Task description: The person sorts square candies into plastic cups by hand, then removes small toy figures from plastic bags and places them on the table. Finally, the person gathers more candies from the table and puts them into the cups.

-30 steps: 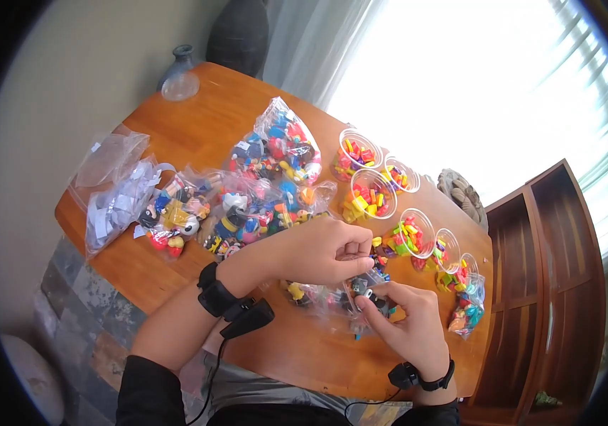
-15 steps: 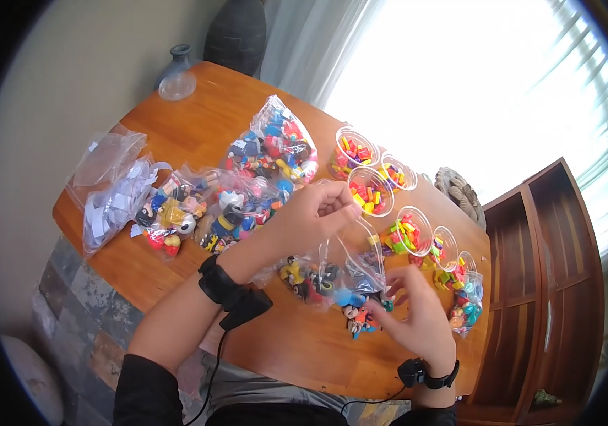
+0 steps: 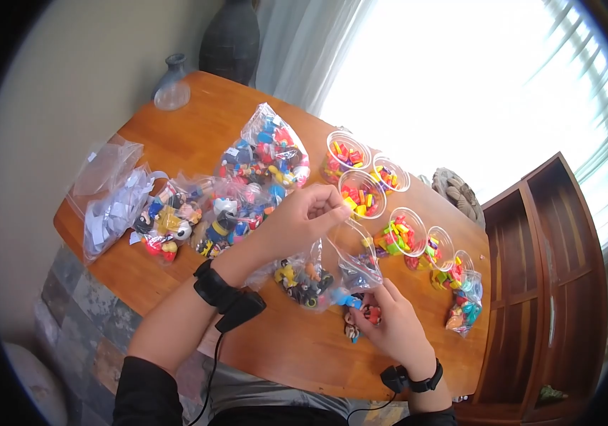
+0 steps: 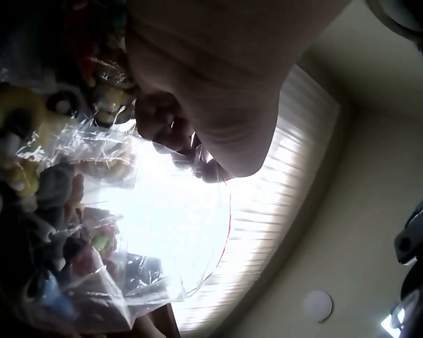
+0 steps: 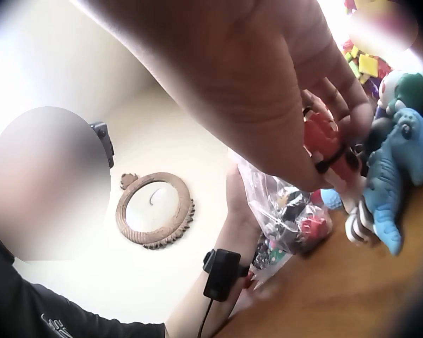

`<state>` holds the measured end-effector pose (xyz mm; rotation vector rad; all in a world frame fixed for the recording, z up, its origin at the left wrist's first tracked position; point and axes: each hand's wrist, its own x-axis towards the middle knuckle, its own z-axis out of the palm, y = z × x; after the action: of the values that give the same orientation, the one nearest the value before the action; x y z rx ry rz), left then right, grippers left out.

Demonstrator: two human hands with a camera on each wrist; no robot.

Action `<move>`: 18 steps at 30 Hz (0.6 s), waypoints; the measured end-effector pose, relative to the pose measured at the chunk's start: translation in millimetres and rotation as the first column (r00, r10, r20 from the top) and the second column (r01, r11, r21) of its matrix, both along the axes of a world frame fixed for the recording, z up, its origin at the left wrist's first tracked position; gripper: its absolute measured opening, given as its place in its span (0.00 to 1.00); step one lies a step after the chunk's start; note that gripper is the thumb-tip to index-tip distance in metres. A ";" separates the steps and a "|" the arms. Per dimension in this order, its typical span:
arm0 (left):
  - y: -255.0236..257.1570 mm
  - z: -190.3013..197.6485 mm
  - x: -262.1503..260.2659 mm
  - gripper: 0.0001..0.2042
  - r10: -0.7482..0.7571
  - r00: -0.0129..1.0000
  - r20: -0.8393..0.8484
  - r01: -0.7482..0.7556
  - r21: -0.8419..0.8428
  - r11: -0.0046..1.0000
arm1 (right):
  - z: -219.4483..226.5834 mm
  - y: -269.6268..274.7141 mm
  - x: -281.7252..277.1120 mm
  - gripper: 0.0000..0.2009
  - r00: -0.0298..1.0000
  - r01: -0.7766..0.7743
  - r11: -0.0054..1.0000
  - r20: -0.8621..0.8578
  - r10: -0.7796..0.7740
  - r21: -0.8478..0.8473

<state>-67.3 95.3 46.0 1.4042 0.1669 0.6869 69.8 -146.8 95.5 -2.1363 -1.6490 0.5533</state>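
My left hand [image 3: 311, 216] pinches the rim of a clear plastic bag [image 3: 329, 263] and holds its mouth up. Toy figurines [image 3: 302, 280] lie inside the bag; in the left wrist view they crowd its lower part. Low at the bag's right side, my right hand [image 3: 398, 328] grips a small red figurine [image 5: 326, 141] between thumb and fingers. Beside that hand, loose on the wooden table [image 3: 283, 355], are a blue animal figurine [image 5: 393, 179] and other small toys.
Several clear cups [image 3: 407, 233] of colourful pieces line the window side. A filled bag of figurines [image 3: 265, 149] stands farther back, more bagged toys [image 3: 165, 220] lie left, and a small bag [image 3: 464, 305] sits at the right edge. A wooden shelf [image 3: 538, 284] stands beyond.
My left hand has moved up and left, lifting the bag's rim open. The right hand opened beside the loose toys, then closed its fingers on a red figurine.
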 end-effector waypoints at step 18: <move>0.7 -3.8 0.5 0.09 0.000 1.000 0.029 -0.003 0.100 0.995 | 37.1 0.4 17.1 0.14 0.984 0.165 0.832 -0.031 -0.175 0.530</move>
<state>-66.9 95.9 42.1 1.4889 0.1116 0.7249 86.9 -146.4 132.6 -1.8397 -1.3897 0.0049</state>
